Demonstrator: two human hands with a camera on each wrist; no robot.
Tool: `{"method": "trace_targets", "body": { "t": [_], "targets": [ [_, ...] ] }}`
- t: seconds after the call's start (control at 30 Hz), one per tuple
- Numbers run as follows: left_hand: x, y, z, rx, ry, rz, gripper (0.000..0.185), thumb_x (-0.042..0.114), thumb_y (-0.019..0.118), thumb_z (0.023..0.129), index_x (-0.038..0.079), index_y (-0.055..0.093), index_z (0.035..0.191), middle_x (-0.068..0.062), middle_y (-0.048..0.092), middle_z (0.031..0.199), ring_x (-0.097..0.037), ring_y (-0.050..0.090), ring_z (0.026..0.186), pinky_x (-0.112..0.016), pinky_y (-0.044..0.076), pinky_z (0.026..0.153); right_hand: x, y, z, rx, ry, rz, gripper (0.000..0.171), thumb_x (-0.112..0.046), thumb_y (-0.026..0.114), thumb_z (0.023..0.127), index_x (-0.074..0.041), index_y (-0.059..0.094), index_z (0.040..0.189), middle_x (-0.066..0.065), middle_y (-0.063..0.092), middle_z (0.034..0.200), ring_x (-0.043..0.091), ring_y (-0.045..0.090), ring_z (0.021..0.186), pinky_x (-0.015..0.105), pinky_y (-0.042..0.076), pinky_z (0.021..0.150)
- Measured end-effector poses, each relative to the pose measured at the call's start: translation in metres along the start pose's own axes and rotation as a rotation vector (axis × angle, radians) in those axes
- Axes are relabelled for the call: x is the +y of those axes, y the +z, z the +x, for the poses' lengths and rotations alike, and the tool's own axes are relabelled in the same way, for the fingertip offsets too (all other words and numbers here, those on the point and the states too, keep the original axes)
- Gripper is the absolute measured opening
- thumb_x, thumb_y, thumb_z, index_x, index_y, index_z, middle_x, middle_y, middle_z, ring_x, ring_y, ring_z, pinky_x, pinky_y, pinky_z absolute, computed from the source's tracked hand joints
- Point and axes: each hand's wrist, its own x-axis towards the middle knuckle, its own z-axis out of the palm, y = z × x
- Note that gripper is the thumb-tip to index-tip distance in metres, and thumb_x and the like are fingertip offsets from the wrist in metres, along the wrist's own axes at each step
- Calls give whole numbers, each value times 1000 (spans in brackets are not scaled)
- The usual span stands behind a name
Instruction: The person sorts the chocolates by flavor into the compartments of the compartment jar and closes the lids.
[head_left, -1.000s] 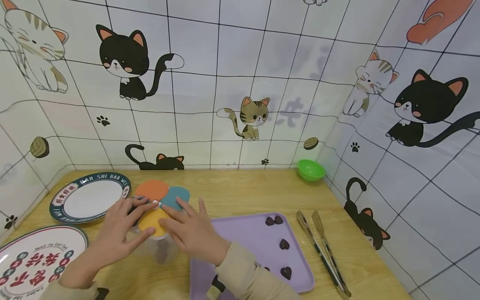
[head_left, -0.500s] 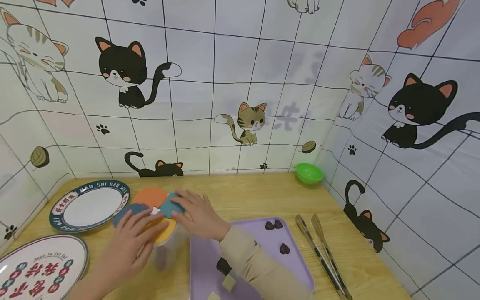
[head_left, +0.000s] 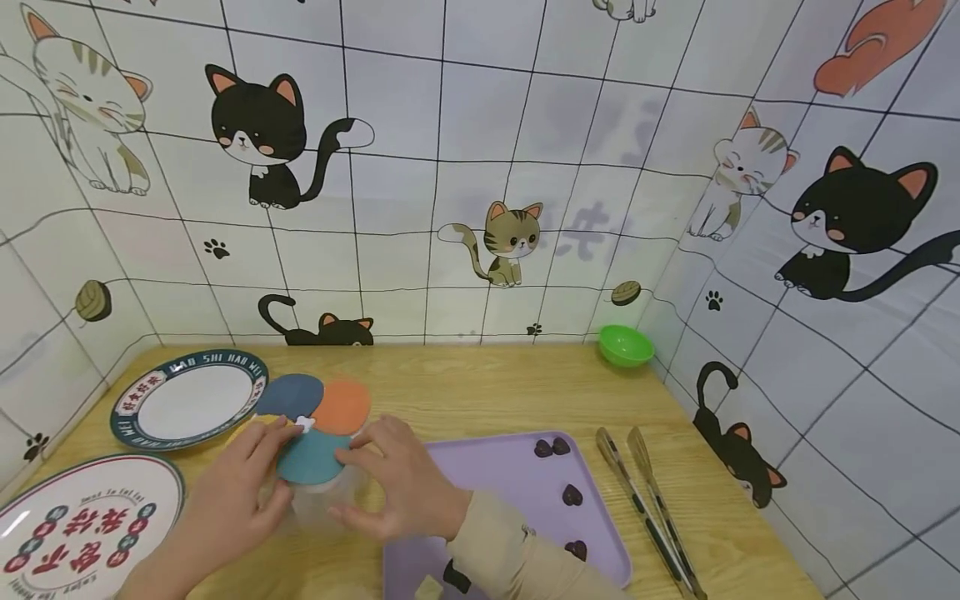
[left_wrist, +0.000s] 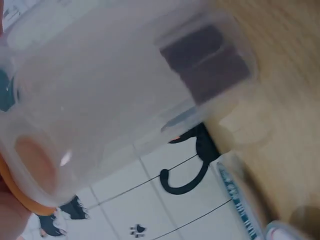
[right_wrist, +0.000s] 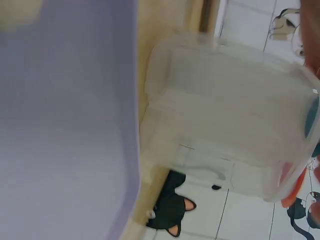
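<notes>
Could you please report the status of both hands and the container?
Left hand at yellow petal, right hand at teal petal. Lid on container. Nothing visibly blocking.

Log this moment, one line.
left grip: on lid; right grip: at lid edge; container: upright; tongs: right of tray; dark hearts: on tray

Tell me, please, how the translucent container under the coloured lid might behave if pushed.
The translucent container is probably light, as its walls look thin. It may be slippery: its smooth side glints. The dark contents sit at its base, which might help resist tipping.
</notes>
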Motion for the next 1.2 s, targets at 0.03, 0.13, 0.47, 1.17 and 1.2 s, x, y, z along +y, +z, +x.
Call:
{"method": "trace_targets", "body": {
  "t": [0.03, 0.13, 0.47, 1.17, 1.2],
  "targets": [
    [-2, -1, 0, -6, -10, -38, 53, 4, 61, 58, 8, 61, 111, 1, 53, 92, -5, 54, 105, -9, 35, 65, -2, -1, -1, -6, -15, 39, 41, -40, 65, 76, -13, 61, 107, 2, 52, 103, 10, 46, 93, 22, 34, 90],
    [-7, -1, 0, -11, 0, -182, 58, -2, 64, 55, 13, 64, 110, 6, 50, 89, 12, 38, 121, -7, 32, 64, 0, -3, 1, -54, -7, 154, 40, -35, 66, 78, -14, 61, 112, 2, 54, 112, 13, 47, 109, 23, 33, 100],
    [-12, 10, 2, -1, 54, -187, 67, 19, 79, 59, 13, 55, 122, 4, 59, 103, 8, 47, 109, -9, 34, 81, 26, 14, 3, 36, 236, 473, 25, -19, 62, 84, -9, 67, 106, 1, 70, 97, 6, 61, 93, 25, 41, 93],
    [-5, 1, 6, -81, -159, -58, 101, 49, 83, 48, 27, 38, 136, -5, 60, 116, -25, 58, 100, -37, 44, 73, 29, -55, -56, -54, 475, 511, 37, -17, 56, 89, -8, 53, 125, 3, 68, 102, 13, 62, 98, 30, 48, 86],
    [-5, -1, 5, -89, -188, -68, 102, 49, 83, 48, 27, 37, 137, -4, 61, 115, -25, 59, 100, -34, 42, 74, 34, -64, -70, -61, 465, 435, 37, -16, 57, 88, -8, 54, 123, 2, 68, 101, 14, 62, 98, 32, 47, 87]
  ]
}}
